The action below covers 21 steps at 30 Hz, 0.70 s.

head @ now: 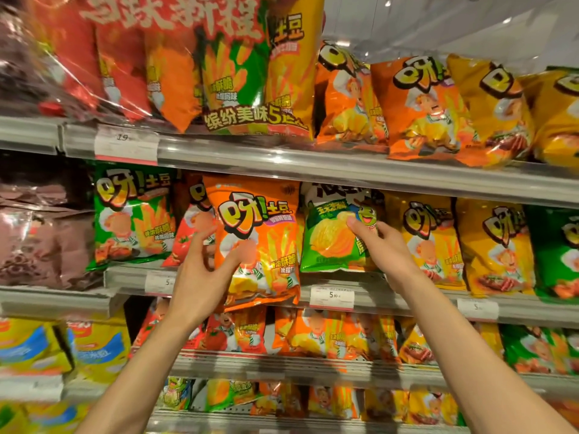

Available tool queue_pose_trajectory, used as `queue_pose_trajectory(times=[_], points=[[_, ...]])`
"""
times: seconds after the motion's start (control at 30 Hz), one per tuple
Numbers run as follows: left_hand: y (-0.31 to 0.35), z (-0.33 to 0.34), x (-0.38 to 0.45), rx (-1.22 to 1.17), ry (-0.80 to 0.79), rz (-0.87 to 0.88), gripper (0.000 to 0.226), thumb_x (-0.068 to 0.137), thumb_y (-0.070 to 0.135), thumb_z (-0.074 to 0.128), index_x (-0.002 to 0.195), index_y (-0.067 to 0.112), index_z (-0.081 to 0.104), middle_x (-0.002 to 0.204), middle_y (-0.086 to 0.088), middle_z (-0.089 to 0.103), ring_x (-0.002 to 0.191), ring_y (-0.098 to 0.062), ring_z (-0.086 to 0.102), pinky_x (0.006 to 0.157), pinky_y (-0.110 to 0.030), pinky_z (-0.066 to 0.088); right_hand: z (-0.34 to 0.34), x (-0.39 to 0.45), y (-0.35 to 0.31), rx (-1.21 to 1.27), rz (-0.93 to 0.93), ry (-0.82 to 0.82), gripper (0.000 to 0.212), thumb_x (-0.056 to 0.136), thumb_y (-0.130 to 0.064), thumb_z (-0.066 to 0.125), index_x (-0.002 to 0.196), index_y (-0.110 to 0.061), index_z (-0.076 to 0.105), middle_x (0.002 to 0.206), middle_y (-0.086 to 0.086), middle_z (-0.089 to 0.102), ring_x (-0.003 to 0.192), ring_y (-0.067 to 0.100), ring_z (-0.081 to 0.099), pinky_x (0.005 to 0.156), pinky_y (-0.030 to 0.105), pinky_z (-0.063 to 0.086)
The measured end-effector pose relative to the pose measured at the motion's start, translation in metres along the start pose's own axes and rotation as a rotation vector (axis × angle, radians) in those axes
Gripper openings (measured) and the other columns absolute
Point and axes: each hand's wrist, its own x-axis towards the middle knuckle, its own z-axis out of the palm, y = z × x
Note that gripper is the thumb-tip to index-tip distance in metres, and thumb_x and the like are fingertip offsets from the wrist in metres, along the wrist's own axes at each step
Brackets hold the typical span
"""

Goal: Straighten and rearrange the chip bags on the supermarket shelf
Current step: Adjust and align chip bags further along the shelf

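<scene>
Both hands reach up to the middle shelf (407,189). On the left hand (200,277) the grip is on a big shiny orange chip bag (257,242): the thumb lies on the front of the bag and the fingers go behind its left side. This bag tilts and hangs out past the front edge of the shelf, over the price strip. On the right hand (380,245) the grip pinches a green chip bag with a yellow chip picture (332,239), with the thumb on the front near its right side. That bag stands at the front edge, just right of the orange one and touching it.

Left of the orange bag a red tomato bag (188,233) peeks out, mostly hidden, and next to it stands a green bag with fries on it (131,214). Yellow bags (429,239) stand in a row toward the right end of the shelf.

A white price tag (332,297) sits on the front edge under the green bag. The far left of the shelf is dark and blurry, and the bags there are hard to make out.
</scene>
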Motion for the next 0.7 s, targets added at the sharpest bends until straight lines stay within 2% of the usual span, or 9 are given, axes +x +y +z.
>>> queue_pose_trajectory(times=[0.07, 0.13, 0.2, 0.33, 0.4, 0.47, 0.6, 0.63, 0.7], points=[[-0.002, 0.002, 0.000, 0.020, 0.009, 0.004, 0.059, 0.088, 0.051, 0.068, 0.140, 0.038, 0.043, 0.100, 0.031, 0.047, 0.084, 0.014, 0.046, 0.076, -0.022, 0.042, -0.004, -0.011, -0.001, -0.054, -0.045, -0.022, 0.105, 0.059, -0.087, 0.068, 0.141, -0.024, 0.054, 0.139, -0.007, 0.060, 0.131, 0.018, 0.055, 0.110, 0.042, 0.043], [-0.001, 0.007, -0.002, 0.034, -0.003, 0.015, 0.058, 0.089, 0.050, 0.068, 0.140, 0.038, 0.042, 0.100, 0.026, 0.050, 0.083, 0.008, 0.048, 0.076, -0.023, 0.043, -0.011, -0.024, 0.001, -0.093, -0.083, 0.005, 0.098, 0.065, -0.084, 0.067, 0.141, -0.023, 0.053, 0.136, -0.011, 0.060, 0.129, 0.013, 0.054, 0.109, 0.038, 0.043], [0.000, 0.016, -0.003, 0.033, -0.013, 0.027, 0.061, 0.086, 0.056, 0.068, 0.139, 0.041, 0.042, 0.110, 0.020, 0.054, 0.096, 0.000, 0.053, 0.083, -0.029, 0.043, -0.025, -0.036, 0.009, -0.101, -0.107, 0.074, 0.088, 0.078, -0.071, 0.068, 0.146, -0.019, 0.046, 0.137, -0.014, 0.050, 0.128, 0.009, 0.046, 0.104, 0.031, 0.037], [0.010, 0.048, -0.002, 0.042, -0.067, 0.055, 0.067, 0.079, 0.067, 0.066, 0.137, 0.041, 0.044, 0.119, 0.016, 0.059, 0.105, -0.002, 0.057, 0.085, -0.029, 0.045, -0.056, -0.055, 0.031, -0.112, -0.132, 0.187, 0.084, 0.080, -0.065, 0.071, 0.145, -0.019, 0.046, 0.137, -0.014, 0.051, 0.130, 0.012, 0.046, 0.105, 0.033, 0.038], [0.018, 0.067, 0.000, 0.065, -0.091, 0.083, 0.069, 0.082, 0.066, 0.065, 0.140, 0.038, 0.043, 0.127, 0.012, 0.058, 0.114, -0.010, 0.057, 0.089, -0.033, 0.045, -0.073, -0.061, 0.040, -0.084, -0.107, 0.213, 0.069, 0.081, -0.061, 0.072, 0.134, -0.023, 0.049, 0.124, -0.018, 0.055, 0.120, 0.010, 0.048, 0.100, 0.030, 0.038], [0.025, 0.086, 0.003, 0.097, -0.101, 0.097, 0.070, 0.085, 0.065, 0.064, 0.143, 0.034, 0.042, 0.134, 0.008, 0.057, 0.121, -0.015, 0.055, 0.095, -0.035, 0.044, -0.087, -0.066, 0.049, -0.082, -0.088, 0.237, 0.077, 0.076, -0.069, 0.072, 0.134, -0.023, 0.050, 0.126, -0.014, 0.059, 0.120, 0.012, 0.053, 0.101, 0.035, 0.043], [0.040, 0.122, 0.012, 0.156, -0.130, 0.133, 0.069, 0.090, 0.060, 0.060, 0.148, 0.029, 0.038, 0.141, 0.008, 0.052, 0.129, -0.020, 0.051, 0.098, -0.033, 0.040, -0.113, -0.068, 0.058, -0.070, -0.052, 0.271, 0.065, 0.079, -0.061, 0.074, 0.129, -0.025, 0.054, 0.112, -0.018, 0.066, 0.104, 0.004, 0.063, 0.079, 0.024, 0.045], [0.043, 0.130, 0.015, 0.169, -0.140, 0.139, 0.070, 0.091, 0.059, 0.059, 0.150, 0.026, 0.037, 0.145, 0.005, 0.050, 0.132, -0.020, 0.049, 0.101, -0.033, 0.039, -0.118, -0.068, 0.059, -0.062, -0.047, 0.270, 0.063, 0.079, -0.061, 0.074, 0.129, -0.026, 0.054, 0.109, -0.020, 0.066, 0.100, -0.001, 0.062, 0.077, 0.022, 0.044], [0.048, 0.145, 0.022, 0.205, -0.152, 0.147, 0.071, 0.094, 0.057, 0.056, 0.151, 0.020, 0.036, 0.147, -0.005, 0.051, 0.133, -0.026, 0.049, 0.108, -0.037, 0.039, -0.128, -0.068, 0.060, -0.057, -0.047, 0.272, 0.061, 0.079, -0.062, 0.073, 0.126, -0.028, 0.054, 0.108, -0.022, 0.065, 0.098, -0.002, 0.060, 0.081, 0.027, 0.045]])
